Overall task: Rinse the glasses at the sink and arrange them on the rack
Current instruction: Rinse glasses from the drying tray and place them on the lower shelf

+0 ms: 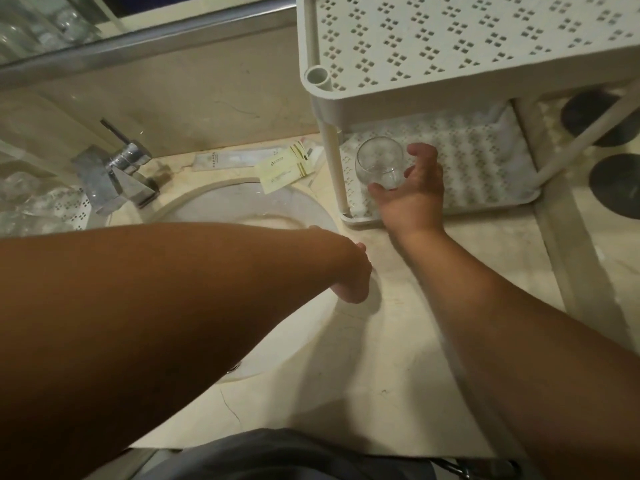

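In the middle right of the frame the right hand (414,188) curls its fingers around a glass (380,163) on the rack's (450,206) bottom shelf, while the left hand's (353,275) grip is hidden.

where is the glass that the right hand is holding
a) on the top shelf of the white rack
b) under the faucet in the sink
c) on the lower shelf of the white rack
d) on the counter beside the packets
c: the right hand curls round the glass over the lower shelf of the rack, under the bare top shelf.
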### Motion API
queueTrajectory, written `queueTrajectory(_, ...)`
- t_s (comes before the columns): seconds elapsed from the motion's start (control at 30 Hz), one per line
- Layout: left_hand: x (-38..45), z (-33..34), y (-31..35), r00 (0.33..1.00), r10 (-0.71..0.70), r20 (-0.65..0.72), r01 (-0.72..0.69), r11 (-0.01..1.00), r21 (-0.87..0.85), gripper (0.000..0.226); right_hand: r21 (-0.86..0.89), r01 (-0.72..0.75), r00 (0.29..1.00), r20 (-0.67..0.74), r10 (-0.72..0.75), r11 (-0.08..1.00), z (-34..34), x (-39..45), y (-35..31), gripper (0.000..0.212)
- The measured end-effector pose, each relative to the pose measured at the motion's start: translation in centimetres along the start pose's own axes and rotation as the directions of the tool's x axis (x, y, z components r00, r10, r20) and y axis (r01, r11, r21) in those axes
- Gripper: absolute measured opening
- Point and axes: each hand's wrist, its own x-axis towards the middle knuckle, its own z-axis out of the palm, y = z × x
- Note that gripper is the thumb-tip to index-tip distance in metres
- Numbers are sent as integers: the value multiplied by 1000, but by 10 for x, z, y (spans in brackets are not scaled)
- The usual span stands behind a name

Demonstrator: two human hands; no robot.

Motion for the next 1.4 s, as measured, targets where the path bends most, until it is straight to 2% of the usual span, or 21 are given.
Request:
queueTrajectory(0.07,0,2,0,999,44,3,-45,998,46,56,16,-20,1000,-23,20,1000,5,3,0,53)
queueTrajectory(0.17,-1,5,-1,998,68,13,-66,993,-95,58,-37,-39,999,-11,39,999,12,10,0,38)
queueTrajectory(0.27,-3,6,-3,999,25,43,-16,984,-180,65,-24,-38,999,22,39,999,15,15,1,31)
queueTrajectory(0.4,-2,10,-3,999,10,37,1,961,-277,68,-50,14,998,54,-11,999,17,14,2,22)
queueTrajectory(0.57,-3,8,-2,999,18,41,-7,969,-247,65,-83,117,989,102,-108,990,19,6,4,12)
queueTrajectory(0.73,2,10,-2,999,25,24,-16,948,-317,61,-84,116,984,145,-103,990,23,2,5,30)
queueTrajectory(0.87,5,14,-3,1000,14,19,-6,918,-397,60,-199,133,976,195,-94,971,27,2,2,51)
queueTrajectory(1.0,4,17,-3,997,-25,68,42,964,-263,66,-260,160,962,259,-91,952,29,5,3,60)
queueTrajectory(1.23,1,15,-2,1000,-25,7,26,936,-352,67,-430,158,894,444,56,889,28,18,0,80)
queueTrajectory(1.4,-1,17,-1,999,-36,-6,31,928,-371,69,-473,107,857,490,160,875,30,23,-5,96)
